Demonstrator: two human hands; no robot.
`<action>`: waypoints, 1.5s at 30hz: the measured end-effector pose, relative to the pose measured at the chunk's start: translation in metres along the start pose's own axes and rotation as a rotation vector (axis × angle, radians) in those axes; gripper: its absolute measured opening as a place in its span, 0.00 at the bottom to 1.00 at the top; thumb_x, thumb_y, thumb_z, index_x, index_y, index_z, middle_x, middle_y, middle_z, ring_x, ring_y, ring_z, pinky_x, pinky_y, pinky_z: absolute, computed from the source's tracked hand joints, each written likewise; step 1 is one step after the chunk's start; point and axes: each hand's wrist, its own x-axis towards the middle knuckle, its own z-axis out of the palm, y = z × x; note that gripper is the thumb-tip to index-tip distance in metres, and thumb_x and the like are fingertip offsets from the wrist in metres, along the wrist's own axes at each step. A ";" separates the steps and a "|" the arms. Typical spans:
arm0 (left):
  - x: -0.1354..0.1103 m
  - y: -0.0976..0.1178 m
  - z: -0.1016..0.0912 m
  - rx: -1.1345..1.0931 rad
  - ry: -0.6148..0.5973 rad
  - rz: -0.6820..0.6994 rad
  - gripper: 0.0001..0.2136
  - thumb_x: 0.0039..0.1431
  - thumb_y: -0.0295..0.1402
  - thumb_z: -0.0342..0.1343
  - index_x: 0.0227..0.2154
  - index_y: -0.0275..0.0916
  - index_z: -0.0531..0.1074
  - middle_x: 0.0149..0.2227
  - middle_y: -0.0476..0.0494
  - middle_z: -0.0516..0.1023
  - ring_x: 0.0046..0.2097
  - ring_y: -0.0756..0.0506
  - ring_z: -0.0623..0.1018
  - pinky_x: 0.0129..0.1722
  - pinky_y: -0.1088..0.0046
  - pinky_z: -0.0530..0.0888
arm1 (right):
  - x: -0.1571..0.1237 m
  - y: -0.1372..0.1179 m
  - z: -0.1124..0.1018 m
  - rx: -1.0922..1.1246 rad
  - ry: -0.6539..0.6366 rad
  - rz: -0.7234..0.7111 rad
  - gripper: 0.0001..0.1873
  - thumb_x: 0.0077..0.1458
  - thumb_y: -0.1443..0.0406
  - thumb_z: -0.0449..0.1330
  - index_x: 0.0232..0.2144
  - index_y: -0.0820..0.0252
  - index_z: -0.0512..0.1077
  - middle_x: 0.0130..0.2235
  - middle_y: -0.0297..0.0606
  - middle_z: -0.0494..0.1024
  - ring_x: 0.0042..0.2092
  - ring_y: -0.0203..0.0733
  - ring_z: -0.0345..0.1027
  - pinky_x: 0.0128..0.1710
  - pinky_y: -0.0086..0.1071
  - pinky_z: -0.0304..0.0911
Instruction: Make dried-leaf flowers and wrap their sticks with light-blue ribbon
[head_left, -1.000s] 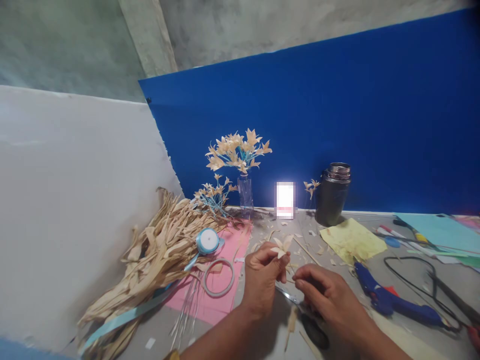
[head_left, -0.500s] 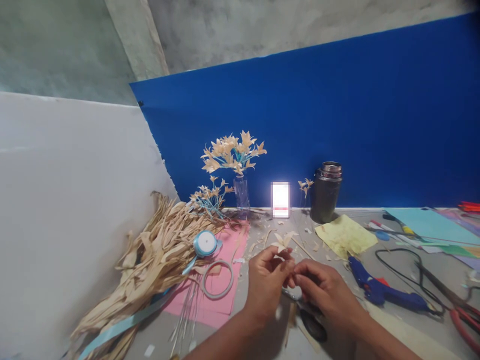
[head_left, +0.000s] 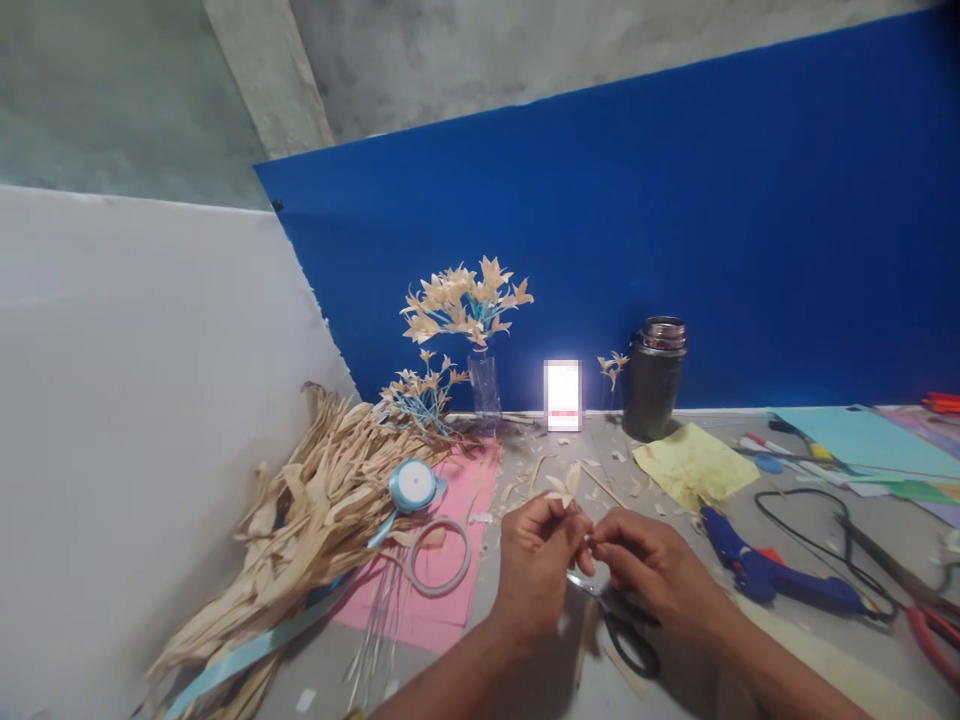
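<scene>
My left hand [head_left: 534,560] pinches a small cream flower made of dried leaf strips [head_left: 564,486], its petals sticking up above my fingers. My right hand [head_left: 651,572] is closed in a pinch right beside it, fingertips touching the flower's base near the left thumb. What the right fingertips hold is too small to make out. Scissors [head_left: 624,632] lie on the table just under both hands.
A heap of dried husks [head_left: 300,530] and a blue ribbon spool [head_left: 413,485] lie at left on pink paper [head_left: 442,560]. A vase of finished flowers [head_left: 466,310], a dark flask [head_left: 654,378], a blue glue gun [head_left: 772,578], yellow paper [head_left: 694,465] and red pliers [head_left: 934,640] surround the hands.
My right hand has moved left and up, closing in on the flower held by my left hand until the fingertips meet. The camera shifted slightly.
</scene>
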 end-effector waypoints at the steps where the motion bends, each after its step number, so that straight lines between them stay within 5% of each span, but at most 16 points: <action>1: -0.001 0.000 -0.001 0.004 -0.014 0.007 0.15 0.51 0.41 0.66 0.22 0.35 0.71 0.21 0.51 0.71 0.20 0.54 0.69 0.24 0.76 0.66 | 0.001 0.002 -0.001 0.000 0.004 -0.028 0.14 0.62 0.61 0.55 0.27 0.56 0.74 0.26 0.32 0.75 0.28 0.39 0.67 0.32 0.31 0.61; 12: 0.001 -0.013 -0.008 0.317 -0.016 0.251 0.06 0.55 0.29 0.61 0.24 0.36 0.79 0.26 0.47 0.73 0.28 0.50 0.73 0.29 0.75 0.70 | 0.003 0.014 -0.003 -0.048 0.012 -0.125 0.12 0.64 0.63 0.56 0.28 0.56 0.75 0.31 0.33 0.77 0.34 0.38 0.70 0.38 0.30 0.61; 21: 0.009 -0.010 -0.012 0.169 0.127 0.205 0.07 0.53 0.33 0.64 0.32 0.35 0.80 0.29 0.44 0.78 0.24 0.50 0.74 0.25 0.74 0.73 | 0.006 0.032 0.000 -0.184 -0.026 -0.095 0.11 0.66 0.62 0.55 0.34 0.56 0.76 0.35 0.37 0.80 0.38 0.42 0.73 0.40 0.34 0.63; 26: 0.007 -0.012 -0.015 0.292 0.134 0.265 0.05 0.54 0.32 0.64 0.28 0.36 0.81 0.26 0.44 0.78 0.24 0.50 0.74 0.28 0.73 0.72 | 0.004 0.035 0.002 -0.214 -0.046 -0.115 0.13 0.67 0.61 0.55 0.34 0.55 0.77 0.33 0.36 0.79 0.36 0.42 0.73 0.39 0.33 0.63; 36: 0.010 -0.024 -0.012 0.402 -0.062 0.293 0.07 0.59 0.31 0.59 0.27 0.37 0.77 0.31 0.44 0.74 0.36 0.46 0.75 0.38 0.71 0.70 | 0.004 0.039 0.004 -0.271 -0.019 -0.174 0.17 0.69 0.61 0.50 0.31 0.58 0.74 0.32 0.37 0.78 0.35 0.42 0.72 0.37 0.32 0.63; 45: 0.007 -0.037 -0.017 0.441 -0.064 0.345 0.10 0.66 0.34 0.51 0.32 0.39 0.74 0.32 0.45 0.76 0.36 0.47 0.75 0.40 0.71 0.70 | 0.005 0.045 0.006 -0.281 -0.073 -0.115 0.14 0.67 0.62 0.52 0.38 0.56 0.78 0.36 0.39 0.82 0.39 0.44 0.75 0.42 0.34 0.64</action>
